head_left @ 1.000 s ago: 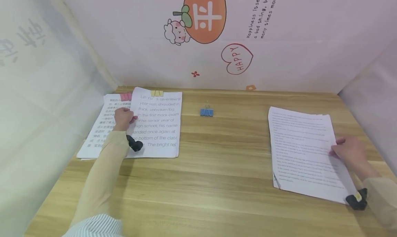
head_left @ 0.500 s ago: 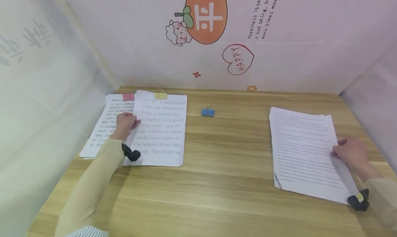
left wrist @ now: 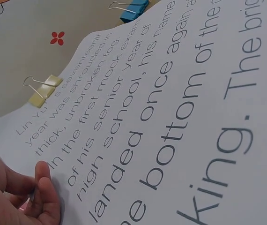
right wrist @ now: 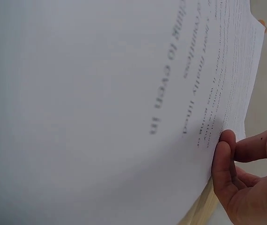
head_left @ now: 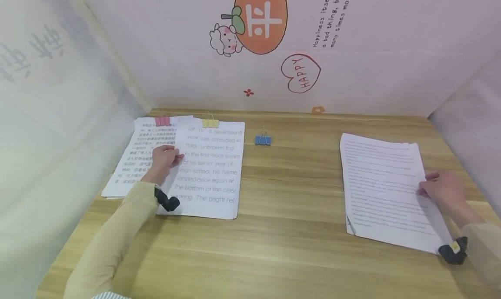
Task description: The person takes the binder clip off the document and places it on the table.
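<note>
My left hand (head_left: pixel 162 162) pinches the left edge of a stack of large-print English sheets (head_left: pixel 211 173). A yellow binder clip (head_left: pixel 211 123) grips that stack's top edge; in the left wrist view the thumb and fingers (left wrist: pixel 49 199) meet at the paper's side. Partly beneath it lies a stack printed in Chinese (head_left: pixel 131 155) with a pink binder clip (head_left: pixel 162 121) at its top. On the right, my right hand (head_left: pixel 444 197) pinches the right edge of a small-print stack (head_left: pixel 383 190), whose sheets bow slightly in the right wrist view. No clip shows on this stack.
A blue binder clip (head_left: pixel 262 140) stands on the wooden table (head_left: pixel 282 212) between the stacks, near the back. White printed cloth (head_left: pixel 375 73) walls in the table's back and both sides. Black wrist cameras (head_left: pixel 453 250) sit close to the papers.
My left hand has drawn the yellow-clipped stack rightward and nearer to me, baring more of the Chinese sheet. My right hand and its stack have stayed nearly still.
</note>
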Demonstrator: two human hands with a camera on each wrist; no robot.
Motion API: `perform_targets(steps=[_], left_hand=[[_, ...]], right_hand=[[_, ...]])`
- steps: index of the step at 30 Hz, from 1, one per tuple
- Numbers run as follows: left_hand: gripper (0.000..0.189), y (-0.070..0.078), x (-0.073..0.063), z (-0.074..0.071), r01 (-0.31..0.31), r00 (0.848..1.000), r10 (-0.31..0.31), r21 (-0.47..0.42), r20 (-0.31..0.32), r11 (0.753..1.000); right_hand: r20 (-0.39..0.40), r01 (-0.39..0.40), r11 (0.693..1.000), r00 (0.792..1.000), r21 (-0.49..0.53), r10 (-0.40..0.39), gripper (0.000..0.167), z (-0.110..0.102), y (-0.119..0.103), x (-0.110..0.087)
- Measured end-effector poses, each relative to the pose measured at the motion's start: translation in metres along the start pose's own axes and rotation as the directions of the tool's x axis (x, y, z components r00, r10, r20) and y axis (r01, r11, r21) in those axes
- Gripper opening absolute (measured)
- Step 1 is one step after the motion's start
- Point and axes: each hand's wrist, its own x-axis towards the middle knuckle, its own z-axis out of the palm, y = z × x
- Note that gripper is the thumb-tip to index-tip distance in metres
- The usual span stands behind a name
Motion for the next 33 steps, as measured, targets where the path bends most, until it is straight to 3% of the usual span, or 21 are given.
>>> perform_targets(steps=[11, 21, 27, 33], left_hand=[[0.044, -0.002, -0.017, 0.015, 0.056, 0.997, -0.056, -0.002, 0.049, 0.998], [0.044, -0.014, -0.035, 0.029, 0.058, 0.991, -0.057, -0.004, 0.12, 0.998], [0.041, -0.019, -0.047, 0.043, 0.022, 0.984, -0.02, -0.011, 0.179, 1.0], [0.039, -0.022, -0.058, 0.055, 0.024, 0.978, -0.018, -0.025, 0.206, 0.999]], right_hand=[[-0.005, 0.01, 1.0, 1.0, -0.018, -0.01, 0.049, 0.001, 0.0, 0.001], [-0.004, 0.023, 1.0, 1.0, -0.016, -0.023, 0.048, 0.002, 0.002, 0.003], [0.001, -0.004, 1.0, 1.0, -0.015, 0.004, 0.049, 0.003, 0.001, 0.002], [-0.002, -0.025, 1.0, 1.0, -0.015, 0.025, 0.05, 0.003, -0.001, 0.003]])
